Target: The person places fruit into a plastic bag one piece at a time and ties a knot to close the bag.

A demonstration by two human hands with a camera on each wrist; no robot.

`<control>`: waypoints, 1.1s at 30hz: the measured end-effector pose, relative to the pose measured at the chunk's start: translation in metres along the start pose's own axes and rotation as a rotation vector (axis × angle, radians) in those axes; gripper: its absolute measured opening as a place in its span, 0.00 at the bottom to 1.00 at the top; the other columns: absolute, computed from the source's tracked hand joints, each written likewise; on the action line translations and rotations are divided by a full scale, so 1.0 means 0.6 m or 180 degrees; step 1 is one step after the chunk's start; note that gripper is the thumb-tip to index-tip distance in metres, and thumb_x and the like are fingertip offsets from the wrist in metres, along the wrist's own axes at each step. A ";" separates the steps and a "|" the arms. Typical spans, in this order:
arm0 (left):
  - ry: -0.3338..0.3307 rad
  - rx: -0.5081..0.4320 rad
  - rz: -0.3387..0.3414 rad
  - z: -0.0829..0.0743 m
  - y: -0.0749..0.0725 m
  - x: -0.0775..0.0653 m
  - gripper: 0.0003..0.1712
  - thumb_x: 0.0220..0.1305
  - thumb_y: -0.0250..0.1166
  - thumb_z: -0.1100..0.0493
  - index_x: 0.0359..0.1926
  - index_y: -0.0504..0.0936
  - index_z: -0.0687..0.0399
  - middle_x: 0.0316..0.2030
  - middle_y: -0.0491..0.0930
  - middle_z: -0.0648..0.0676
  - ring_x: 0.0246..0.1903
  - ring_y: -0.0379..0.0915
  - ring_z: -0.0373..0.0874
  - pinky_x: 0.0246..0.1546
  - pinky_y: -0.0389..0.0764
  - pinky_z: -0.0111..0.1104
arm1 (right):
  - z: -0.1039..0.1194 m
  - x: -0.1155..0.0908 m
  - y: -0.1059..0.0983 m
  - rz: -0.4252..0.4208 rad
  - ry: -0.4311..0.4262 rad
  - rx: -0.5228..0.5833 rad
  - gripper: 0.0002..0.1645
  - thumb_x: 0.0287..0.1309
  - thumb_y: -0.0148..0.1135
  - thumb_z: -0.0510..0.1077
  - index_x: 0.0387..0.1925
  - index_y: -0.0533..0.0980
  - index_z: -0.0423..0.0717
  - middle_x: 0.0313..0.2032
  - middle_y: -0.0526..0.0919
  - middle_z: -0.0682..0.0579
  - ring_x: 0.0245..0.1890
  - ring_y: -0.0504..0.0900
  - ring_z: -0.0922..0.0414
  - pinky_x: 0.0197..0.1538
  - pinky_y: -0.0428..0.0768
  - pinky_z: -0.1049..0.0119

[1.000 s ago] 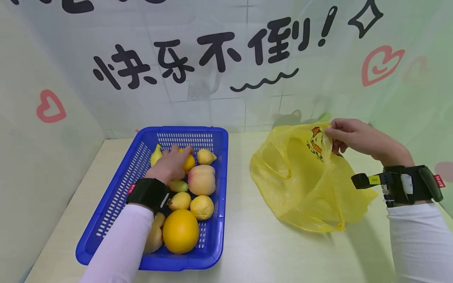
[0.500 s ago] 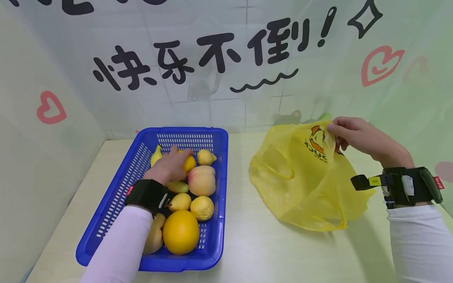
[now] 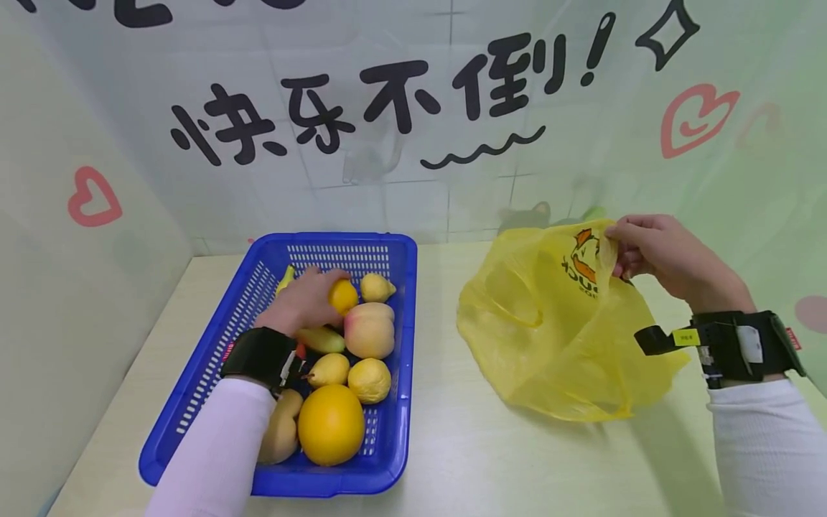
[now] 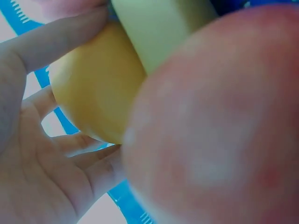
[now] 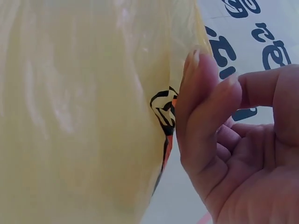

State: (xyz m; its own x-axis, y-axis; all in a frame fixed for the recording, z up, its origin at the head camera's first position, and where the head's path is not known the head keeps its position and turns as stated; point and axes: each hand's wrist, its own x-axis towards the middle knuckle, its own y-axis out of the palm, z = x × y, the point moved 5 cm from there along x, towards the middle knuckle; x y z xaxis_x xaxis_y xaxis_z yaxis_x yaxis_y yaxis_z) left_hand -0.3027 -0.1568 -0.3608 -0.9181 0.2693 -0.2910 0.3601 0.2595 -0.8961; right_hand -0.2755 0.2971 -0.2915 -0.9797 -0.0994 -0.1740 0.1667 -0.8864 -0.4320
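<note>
In the head view my left hand (image 3: 304,298) reaches into the blue basket (image 3: 412,330) and grips an orange (image 3: 344,296) near the back. The left wrist view shows the thumb along one side of that orange (image 4: 100,84) and the other fingers behind it. A peach (image 3: 370,330) and a lemon (image 3: 377,287) lie right beside it. On the right, my right hand (image 3: 665,251) pinches the top edge of a yellow plastic bag (image 3: 555,352) between thumb and fingers. The bag hangs partly spread, its mouth edge held up and its lower part on the table.
Nearer in the basket lie a large orange fruit (image 3: 332,425), a wrinkled yellow fruit (image 3: 369,380), a small yellow pear-like fruit (image 3: 329,369) and a brownish knobbly one (image 3: 279,434). A banana tip (image 3: 286,278) shows behind the left hand. A printed wall sheet (image 3: 400,201) stands behind the table (image 3: 446,431).
My left hand has shifted slightly left and turned around the orange, uncovering more of it. My right hand has moved a little right, with the bag's edge following.
</note>
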 end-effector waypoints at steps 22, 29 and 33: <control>0.0528 -0.0923 -0.0707 -0.040 -0.058 -0.024 0.44 0.57 0.71 0.50 0.72 0.63 0.48 0.60 0.71 0.61 0.52 0.70 0.57 0.52 0.78 0.49 | -0.011 -0.004 0.014 0.0294 0.0175 0.1130 0.15 0.72 0.49 0.43 0.31 0.79 0.45 0.20 0.81 0.54 0.18 0.80 0.59 0.27 0.82 0.70; 0.0878 -0.1157 -0.0787 -0.141 -0.073 -0.047 0.44 0.55 0.72 0.49 0.72 0.64 0.43 0.62 0.70 0.56 0.54 0.70 0.53 0.55 0.77 0.48 | -0.005 -0.002 0.018 0.0332 0.0177 0.1029 0.16 0.73 0.47 0.44 0.33 0.79 0.45 0.21 0.82 0.55 0.19 0.80 0.59 0.28 0.81 0.70; 0.1107 -0.0992 -0.0718 -0.192 -0.076 -0.052 0.42 0.54 0.73 0.48 0.69 0.67 0.43 0.59 0.72 0.54 0.54 0.69 0.51 0.54 0.77 0.47 | -0.001 -0.002 0.023 0.0354 0.0157 0.1085 0.16 0.73 0.48 0.43 0.32 0.80 0.45 0.21 0.82 0.54 0.18 0.80 0.59 0.27 0.82 0.70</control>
State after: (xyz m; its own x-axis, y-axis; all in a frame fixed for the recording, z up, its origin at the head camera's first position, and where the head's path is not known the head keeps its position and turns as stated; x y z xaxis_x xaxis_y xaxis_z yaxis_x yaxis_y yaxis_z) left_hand -0.2717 -0.0704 -0.2723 -0.8882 0.4534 0.0742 0.2405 0.5965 -0.7657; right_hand -0.2720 0.2853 -0.2981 -0.9497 -0.1892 -0.2495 0.2172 -0.9720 -0.0895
